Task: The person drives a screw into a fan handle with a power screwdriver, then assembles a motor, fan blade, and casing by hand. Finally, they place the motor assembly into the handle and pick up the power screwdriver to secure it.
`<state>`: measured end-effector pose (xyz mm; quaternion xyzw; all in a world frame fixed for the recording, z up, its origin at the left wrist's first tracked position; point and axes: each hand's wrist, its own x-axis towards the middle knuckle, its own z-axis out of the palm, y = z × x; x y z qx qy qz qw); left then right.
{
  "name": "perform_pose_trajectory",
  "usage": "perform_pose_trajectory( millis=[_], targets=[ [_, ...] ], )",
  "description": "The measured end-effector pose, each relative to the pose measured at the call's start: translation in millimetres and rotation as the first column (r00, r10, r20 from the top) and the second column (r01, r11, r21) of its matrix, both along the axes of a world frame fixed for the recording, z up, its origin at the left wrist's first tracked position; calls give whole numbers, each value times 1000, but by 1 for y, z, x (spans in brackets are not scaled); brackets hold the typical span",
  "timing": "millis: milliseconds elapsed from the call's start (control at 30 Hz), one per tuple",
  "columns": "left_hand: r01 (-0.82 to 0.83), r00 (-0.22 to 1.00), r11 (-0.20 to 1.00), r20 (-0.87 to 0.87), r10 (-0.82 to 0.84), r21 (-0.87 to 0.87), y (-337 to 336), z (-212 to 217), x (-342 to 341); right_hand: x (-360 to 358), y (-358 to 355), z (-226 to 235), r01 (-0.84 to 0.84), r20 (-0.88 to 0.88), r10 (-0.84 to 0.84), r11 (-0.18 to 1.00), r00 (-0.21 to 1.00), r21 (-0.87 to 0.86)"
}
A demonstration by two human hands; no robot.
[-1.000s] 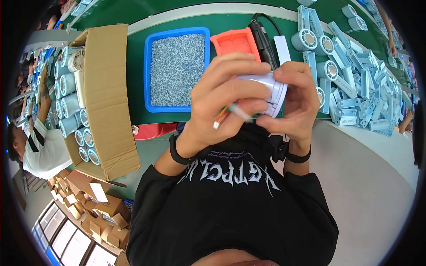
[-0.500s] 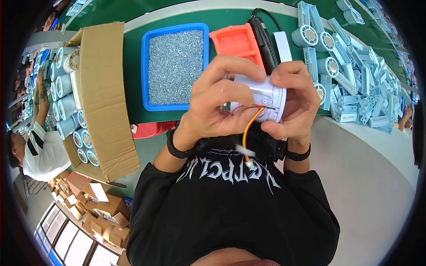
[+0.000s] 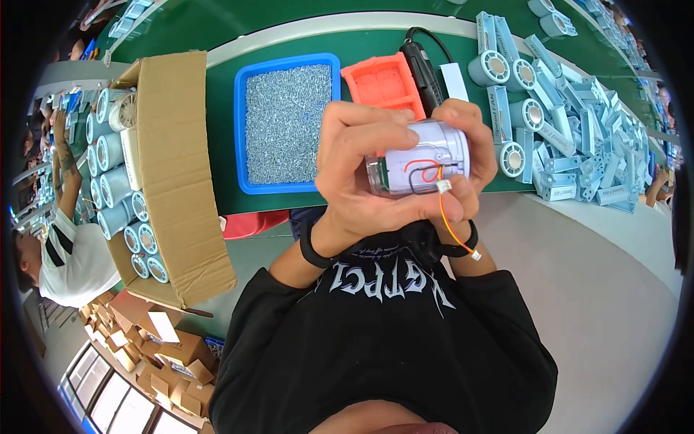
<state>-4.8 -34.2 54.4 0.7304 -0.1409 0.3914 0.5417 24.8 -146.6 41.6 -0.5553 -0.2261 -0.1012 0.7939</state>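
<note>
Both hands hold a white cylindrical plastic housing (image 3: 426,147) with a clear end on the left, raised over the table's near edge. My left hand (image 3: 354,163) is closed around the clear end, thumb underneath and fingers over the top. Around the right end, my right hand (image 3: 477,141) curls its fingers, with its thumb near the wires. Red and black wires (image 3: 426,172) loop across the housing's side. A small white connector (image 3: 444,186) lies against the right thumb, and a yellow-and-red lead (image 3: 455,233) hangs down to another white plug (image 3: 476,254).
Ahead stands a blue tray (image 3: 241,130) of small screws, beside a red bin (image 3: 383,79) and a black corded power tool (image 3: 423,72). Light-blue parts (image 3: 578,145) heap up at right. A cardboard box (image 3: 173,159) of blue cylinders stands at left; a person (image 3: 76,260) is beyond it.
The housing has been turned in my hands, bringing the red and black wire loops into view. The hanging lead has swung right, and my right thumb has moved in toward the wires.
</note>
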Motion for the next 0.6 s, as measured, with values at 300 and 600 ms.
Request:
perform_pose_trajectory(
  millis=[300, 600],
  targets=[
    [-9, 999, 1000, -48, 9, -4, 7, 10, 1, 11, -2, 5, 54, 162, -32, 989, 986, -137],
    [175, 976, 963, -161, -144, 205, 42, 33, -1, 18, -12, 9, 144, 330, -33, 937, 943, -317]
  ],
)
